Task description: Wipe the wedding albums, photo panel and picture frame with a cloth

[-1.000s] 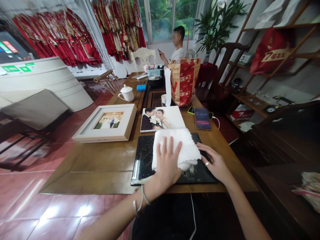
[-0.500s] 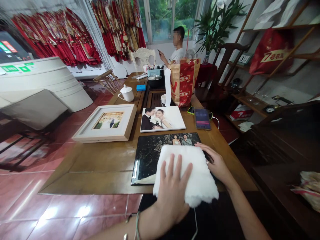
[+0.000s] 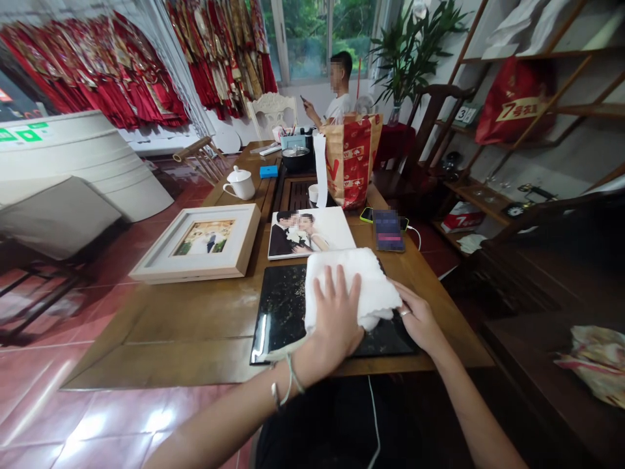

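A glossy black photo panel (image 3: 280, 312) lies flat at the near edge of the wooden table (image 3: 195, 319). A folded white cloth (image 3: 359, 277) rests on its far right part. My left hand (image 3: 336, 316) lies flat on the cloth with fingers spread, pressing it onto the panel. My right hand (image 3: 417, 319), wearing a ring, rests on the panel's right edge beside the cloth, fingers extended.
Beyond the panel lie a white wedding photo print (image 3: 307, 231), a white framed photo (image 3: 198, 242) and a phone (image 3: 388, 229) on a cable. A red paper bag (image 3: 352, 159), a teacup (image 3: 240, 183) and a tea tray sit further back. A person sits at the far end.
My left hand has pushed the cloth from the panel's near edge back up to its far part. The right hand has stayed at the panel's right edge.
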The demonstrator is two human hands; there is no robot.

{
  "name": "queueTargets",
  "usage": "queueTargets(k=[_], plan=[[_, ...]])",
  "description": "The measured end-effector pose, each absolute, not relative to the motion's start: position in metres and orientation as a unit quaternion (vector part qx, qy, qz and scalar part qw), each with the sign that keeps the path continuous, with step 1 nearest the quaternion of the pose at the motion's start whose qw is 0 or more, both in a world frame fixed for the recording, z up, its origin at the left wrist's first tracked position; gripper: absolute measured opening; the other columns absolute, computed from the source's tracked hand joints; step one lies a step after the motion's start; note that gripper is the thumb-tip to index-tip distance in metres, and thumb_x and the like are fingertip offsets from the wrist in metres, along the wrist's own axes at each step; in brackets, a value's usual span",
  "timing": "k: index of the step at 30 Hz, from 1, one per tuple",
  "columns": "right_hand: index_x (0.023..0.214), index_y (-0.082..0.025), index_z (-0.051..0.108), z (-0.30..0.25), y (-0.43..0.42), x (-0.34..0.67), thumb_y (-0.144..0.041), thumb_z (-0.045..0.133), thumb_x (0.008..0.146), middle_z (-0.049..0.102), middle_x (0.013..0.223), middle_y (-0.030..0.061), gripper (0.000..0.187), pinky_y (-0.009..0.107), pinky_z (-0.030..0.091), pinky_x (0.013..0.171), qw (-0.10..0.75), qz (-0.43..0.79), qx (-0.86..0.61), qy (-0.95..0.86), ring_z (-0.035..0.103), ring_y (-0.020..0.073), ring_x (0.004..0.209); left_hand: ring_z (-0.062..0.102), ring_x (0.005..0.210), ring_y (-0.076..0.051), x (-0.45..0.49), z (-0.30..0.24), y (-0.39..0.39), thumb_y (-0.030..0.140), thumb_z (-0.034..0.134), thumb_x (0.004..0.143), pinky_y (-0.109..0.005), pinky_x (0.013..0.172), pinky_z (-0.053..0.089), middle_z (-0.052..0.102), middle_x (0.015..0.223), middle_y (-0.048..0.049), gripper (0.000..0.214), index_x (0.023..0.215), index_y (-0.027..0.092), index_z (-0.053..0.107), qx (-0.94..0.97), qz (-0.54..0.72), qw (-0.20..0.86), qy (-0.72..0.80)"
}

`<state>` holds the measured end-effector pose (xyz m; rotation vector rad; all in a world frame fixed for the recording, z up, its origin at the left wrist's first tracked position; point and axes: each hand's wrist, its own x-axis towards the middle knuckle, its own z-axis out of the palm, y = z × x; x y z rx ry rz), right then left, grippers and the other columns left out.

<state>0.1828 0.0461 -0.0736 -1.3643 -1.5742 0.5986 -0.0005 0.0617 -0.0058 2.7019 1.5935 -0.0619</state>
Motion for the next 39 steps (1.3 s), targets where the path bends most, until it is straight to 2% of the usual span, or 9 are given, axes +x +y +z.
queueTargets(k=[5, 10, 15, 20, 23, 26, 30, 34, 39], plan=[[0.13, -0.029, 0.054, -0.071, 0.046, 0.184, -0.036, 0.042, 0.093, 0.05, 0.141, 0.0029, 0.039, 0.046, 0.031, 0.113, 0.467, 0.271, -0.549, -0.638, 0.043, 0.0227, 0.133, -0.01, 0.139, -0.043, -0.02, -0.021, -0.002, 0.058, 0.071, 0.062, -0.065, 0.109, 0.005, 0.003, 0.156, -0.0178, 0.111, 0.149, 0.021, 0.012, 0.894, -0.014, 0.025, 0.446], [0.131, -0.029, 0.053, -0.073, 0.047, 0.187, -0.037, 0.044, 0.092, 0.047, 0.144, 0.0032, 0.041, 0.045, 0.031, 0.113, 0.492, 0.306, -0.533, -0.617, 0.039, 0.0222, 0.135, -0.013, 0.138, -0.043, -0.017, -0.03, -0.024, 0.06, 0.067, 0.063, -0.067, 0.107, 0.005, 0.001, 0.156, -0.018, 0.111, 0.149, 0.022, 0.009, 0.906, 0.007, 0.059, 0.419], [0.131, -0.027, 0.054, -0.081, 0.048, 0.189, -0.03, 0.049, 0.087, 0.049, 0.141, 0.005, 0.043, 0.045, 0.035, 0.11, 0.502, 0.283, -0.526, -0.625, 0.044, 0.0236, 0.132, -0.003, 0.14, -0.042, -0.005, -0.012, 0.021, 0.051, 0.068, 0.07, -0.063, 0.109, 0.011, 0.009, 0.155, -0.0192, 0.099, 0.149, 0.021, 0.017, 0.88, -0.005, 0.034, 0.473], [0.125, -0.027, 0.059, -0.086, 0.05, 0.186, -0.026, 0.056, 0.084, 0.056, 0.135, 0.0054, 0.041, 0.046, 0.04, 0.107, 0.469, 0.21, -0.563, -0.647, 0.051, 0.0262, 0.125, 0.012, 0.139, -0.041, 0.007, 0.008, 0.081, 0.043, 0.066, 0.078, -0.059, 0.107, 0.021, 0.016, 0.154, -0.0193, 0.084, 0.147, 0.019, 0.024, 0.856, -0.034, 0.022, 0.516], [0.115, -0.027, 0.066, -0.084, 0.05, 0.183, -0.028, 0.057, 0.084, 0.063, 0.126, 0.0055, 0.032, 0.047, 0.045, 0.103, 0.455, 0.168, -0.576, -0.658, 0.057, 0.0278, 0.119, 0.014, 0.14, -0.04, 0.009, 0.01, 0.094, 0.041, 0.066, 0.079, -0.058, 0.107, 0.022, 0.017, 0.154, -0.0182, 0.083, 0.147, 0.02, 0.023, 0.852, -0.032, 0.009, 0.522], [0.118, -0.026, 0.064, -0.077, 0.048, 0.181, -0.025, 0.053, 0.086, 0.06, 0.131, 0.0051, 0.034, 0.045, 0.044, 0.104, 0.439, 0.164, -0.567, -0.677, 0.054, 0.0265, 0.123, 0.013, 0.14, -0.04, 0.002, 0.009, 0.083, 0.042, 0.07, 0.076, -0.059, 0.107, 0.022, 0.016, 0.154, -0.0192, 0.088, 0.147, 0.02, 0.024, 0.852, -0.043, 0.01, 0.522], [0.121, -0.025, 0.062, -0.071, 0.047, 0.18, -0.024, 0.05, 0.088, 0.057, 0.133, 0.0058, 0.035, 0.046, 0.041, 0.107, 0.428, 0.175, -0.551, -0.694, 0.052, 0.0239, 0.125, 0.004, 0.14, -0.041, -0.021, 0.004, 0.044, 0.042, 0.074, 0.069, -0.06, 0.108, 0.017, 0.011, 0.155, -0.019, 0.098, 0.148, 0.021, 0.02, 0.862, -0.057, 0.025, 0.503], [0.122, -0.027, 0.061, -0.07, 0.049, 0.181, -0.029, 0.05, 0.09, 0.058, 0.133, 0.0054, 0.034, 0.048, 0.038, 0.108, 0.423, 0.186, -0.551, -0.695, 0.05, 0.0237, 0.127, -0.009, 0.139, -0.041, -0.045, -0.008, -0.005, 0.051, 0.075, 0.062, -0.062, 0.11, 0.007, 0.001, 0.156, -0.0166, 0.109, 0.149, 0.024, 0.015, 0.886, -0.049, 0.057, 0.458], [0.122, -0.026, 0.06, -0.07, 0.049, 0.183, -0.03, 0.049, 0.09, 0.058, 0.132, 0.0064, 0.034, 0.047, 0.037, 0.109, 0.428, 0.201, -0.54, -0.697, 0.048, 0.0234, 0.128, -0.011, 0.14, -0.035, -0.064, -0.011, -0.019, 0.049, 0.068, 0.068, -0.057, 0.112, 0.001, -0.005, 0.156, -0.011, 0.099, 0.149, 0.029, 0.013, 0.911, -0.011, 0.09, 0.403]])
